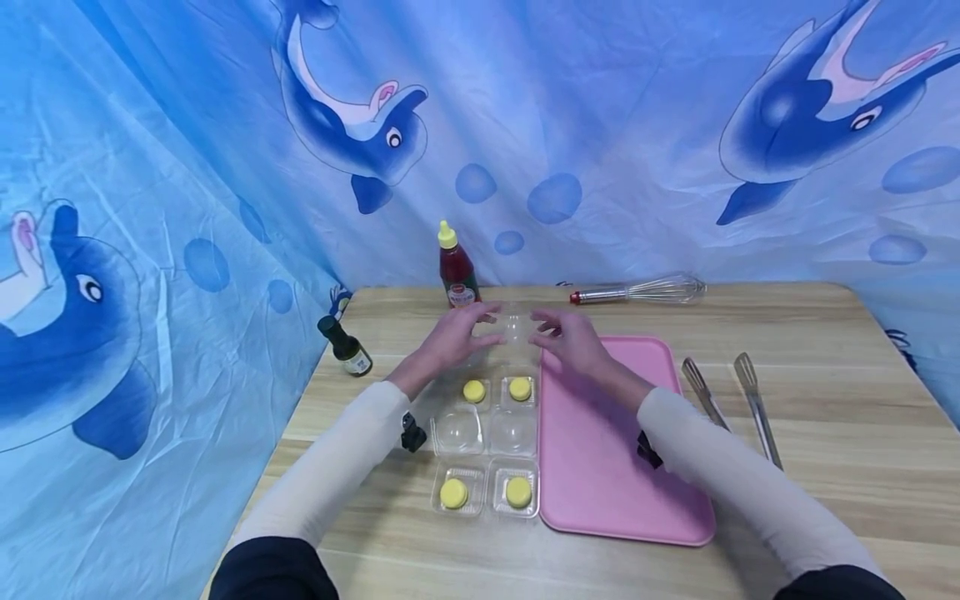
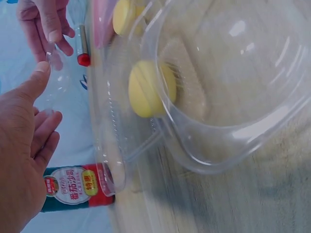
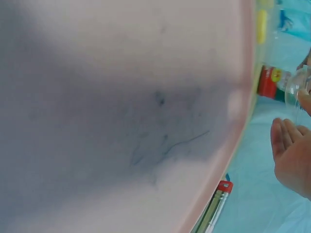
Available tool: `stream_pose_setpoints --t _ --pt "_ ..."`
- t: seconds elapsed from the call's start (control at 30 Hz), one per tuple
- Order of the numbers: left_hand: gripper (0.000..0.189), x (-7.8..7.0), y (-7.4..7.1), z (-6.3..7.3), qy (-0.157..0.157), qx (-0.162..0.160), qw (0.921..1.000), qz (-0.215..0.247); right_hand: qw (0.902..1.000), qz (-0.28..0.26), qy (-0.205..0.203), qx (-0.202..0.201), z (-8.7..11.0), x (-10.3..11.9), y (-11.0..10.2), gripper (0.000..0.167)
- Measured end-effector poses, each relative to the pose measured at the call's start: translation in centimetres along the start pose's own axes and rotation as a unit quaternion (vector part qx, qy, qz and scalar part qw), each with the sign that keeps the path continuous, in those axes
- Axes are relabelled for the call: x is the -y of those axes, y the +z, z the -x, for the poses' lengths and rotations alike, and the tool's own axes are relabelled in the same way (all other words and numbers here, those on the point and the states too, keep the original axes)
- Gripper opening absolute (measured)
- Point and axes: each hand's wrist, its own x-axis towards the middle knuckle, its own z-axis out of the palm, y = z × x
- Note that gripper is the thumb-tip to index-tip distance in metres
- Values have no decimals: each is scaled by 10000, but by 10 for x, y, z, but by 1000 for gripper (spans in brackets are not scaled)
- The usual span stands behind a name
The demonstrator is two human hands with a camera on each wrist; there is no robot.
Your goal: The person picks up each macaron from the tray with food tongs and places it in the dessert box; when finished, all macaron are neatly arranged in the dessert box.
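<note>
Above the table, in the head view, both hands meet at a clear domed plastic lid (image 1: 517, 327). The left hand (image 1: 459, 333) holds its left edge between thumb and fingers. From the other side the right hand (image 1: 573, 340) grips it, thumb and fingertips at the rim. The left wrist view shows the same lid (image 2: 57, 80) between the two hands. Nearer the body, clear plastic boxes (image 1: 536, 493) each hold a round yellow cake (image 1: 518, 492). Two yellow cakes stand at the back and two at the front, with clear domes (image 1: 459, 432) between the rows.
A pink tray (image 1: 615, 467) lies under the right forearm. The ketchup bottle (image 1: 458, 271) stands behind the left hand, and a small dark bottle (image 1: 347, 348) is at the left edge. A whisk (image 1: 645, 290) lies at the back, metal tongs (image 1: 757, 408) at the right.
</note>
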Motion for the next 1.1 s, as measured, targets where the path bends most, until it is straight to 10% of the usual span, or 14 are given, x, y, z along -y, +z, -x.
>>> stream_pose_setpoints --t 0.3,0.7,1.1 --pt "71 -9 -6 8 381 -707 9966 211 9807 -1670 920 -426 6 21 -6 50" --pt "60 -15 -5 23 772 -1259 9836 1037 9157 -3512 1713 -941 8 39 -12 43" --pt "40 -18 -5 28 560 -975 9540 2779 9392 -3105 1141 -919 16 40 -18 28"
